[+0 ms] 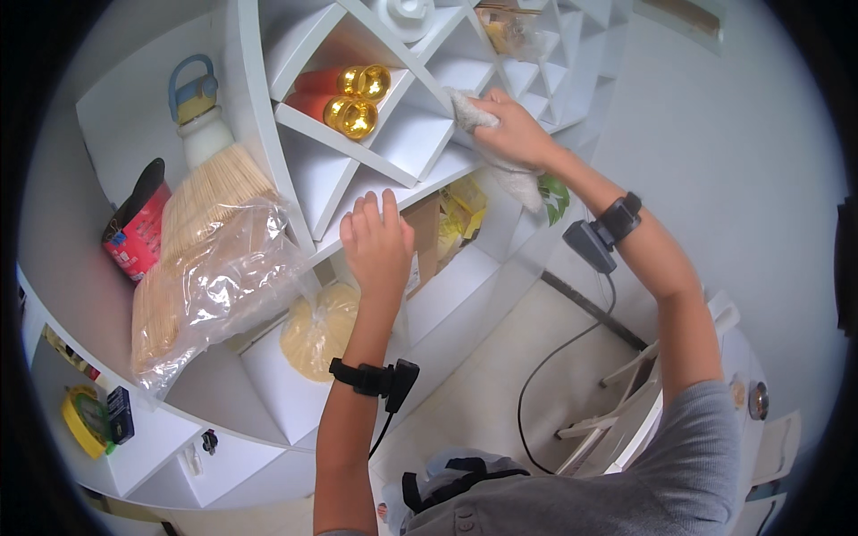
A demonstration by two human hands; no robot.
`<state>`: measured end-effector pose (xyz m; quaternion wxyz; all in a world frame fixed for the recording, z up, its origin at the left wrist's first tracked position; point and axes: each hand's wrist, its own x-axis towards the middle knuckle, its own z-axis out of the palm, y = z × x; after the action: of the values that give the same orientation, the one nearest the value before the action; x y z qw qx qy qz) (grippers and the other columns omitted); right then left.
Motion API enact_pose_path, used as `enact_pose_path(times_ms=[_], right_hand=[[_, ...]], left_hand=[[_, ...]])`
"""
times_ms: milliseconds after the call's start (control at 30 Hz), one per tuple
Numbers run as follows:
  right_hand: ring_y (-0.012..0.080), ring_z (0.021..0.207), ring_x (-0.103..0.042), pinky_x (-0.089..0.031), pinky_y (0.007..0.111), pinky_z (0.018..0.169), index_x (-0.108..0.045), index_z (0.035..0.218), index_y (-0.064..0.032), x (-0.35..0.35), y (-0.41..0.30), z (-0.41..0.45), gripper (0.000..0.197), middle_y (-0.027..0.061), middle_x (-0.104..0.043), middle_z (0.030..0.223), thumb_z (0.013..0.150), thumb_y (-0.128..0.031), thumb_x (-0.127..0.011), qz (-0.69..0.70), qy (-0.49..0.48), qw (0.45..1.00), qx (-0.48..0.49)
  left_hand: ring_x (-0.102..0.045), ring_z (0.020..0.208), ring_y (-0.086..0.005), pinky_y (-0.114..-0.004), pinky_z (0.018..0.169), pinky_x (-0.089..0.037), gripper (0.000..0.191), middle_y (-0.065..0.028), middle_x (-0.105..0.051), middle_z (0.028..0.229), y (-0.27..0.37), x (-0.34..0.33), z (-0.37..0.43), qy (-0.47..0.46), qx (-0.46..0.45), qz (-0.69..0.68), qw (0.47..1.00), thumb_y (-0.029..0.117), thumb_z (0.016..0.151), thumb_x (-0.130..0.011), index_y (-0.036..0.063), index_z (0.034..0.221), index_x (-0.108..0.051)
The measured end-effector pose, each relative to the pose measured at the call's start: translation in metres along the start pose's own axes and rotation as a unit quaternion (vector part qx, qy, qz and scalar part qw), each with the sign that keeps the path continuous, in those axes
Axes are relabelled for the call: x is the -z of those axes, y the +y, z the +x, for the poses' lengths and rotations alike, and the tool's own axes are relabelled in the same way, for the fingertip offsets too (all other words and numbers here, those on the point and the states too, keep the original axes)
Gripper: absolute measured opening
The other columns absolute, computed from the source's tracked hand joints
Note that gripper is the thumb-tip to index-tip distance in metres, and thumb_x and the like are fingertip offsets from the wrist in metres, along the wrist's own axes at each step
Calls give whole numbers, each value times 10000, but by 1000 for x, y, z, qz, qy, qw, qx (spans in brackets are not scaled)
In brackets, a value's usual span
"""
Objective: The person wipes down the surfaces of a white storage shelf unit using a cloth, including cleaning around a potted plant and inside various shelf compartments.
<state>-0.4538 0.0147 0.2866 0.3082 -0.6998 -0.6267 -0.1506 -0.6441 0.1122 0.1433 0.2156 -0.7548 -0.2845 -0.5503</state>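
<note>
My right hand (513,130) grips a pale grey cloth (513,181). Part of the cloth bunches by the thumb against a slanted divider of the white lattice shelf (402,175), and the rest hangs below. My left hand (377,234) holds nothing; its fingers reach the front edge of the lattice's bottom board, slightly apart. Whether they press on it is hard to tell. Two red bottles with shiny gold ends (352,117) lie in a diamond compartment above that hand. Under the board are a cardboard box (423,231) and a yellow package (462,208).
Bundled wooden skewers in a plastic bag (221,268), a white bottle with blue handle (204,134) and a red container (137,228) stand left. A tied bag of yellowish contents (318,331) sits below. Green leaves (555,199) show beneath the cloth. A cable (529,382) hangs from my right wrist device.
</note>
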Motion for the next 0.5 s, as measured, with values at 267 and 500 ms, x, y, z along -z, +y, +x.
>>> enact_pose_path(times_ms=[267,500], right_hand=[[260,980,-521,-400,320,884,-540,1167,-46,38,53,-13,454,129,-534,1023,737,-191,-523,-38,-80,996,-11],[313,908,-527,-448,375,798,-464,1280,-229,-27,69,-34,542,142,-459,983,750,-140,-534,-63,-48,996,42]], left_hand=[[-465,1047,-203,-356,935,-296,447,-66,-534,1092,2,3,2,-26,-6,-13,1000,234,697,-639,106,1113,-541],[-472,1018,-214,-356,918,-292,426,-56,-541,1078,-3,0,-2,14,-4,24,1000,234,691,-632,112,1091,-550]])
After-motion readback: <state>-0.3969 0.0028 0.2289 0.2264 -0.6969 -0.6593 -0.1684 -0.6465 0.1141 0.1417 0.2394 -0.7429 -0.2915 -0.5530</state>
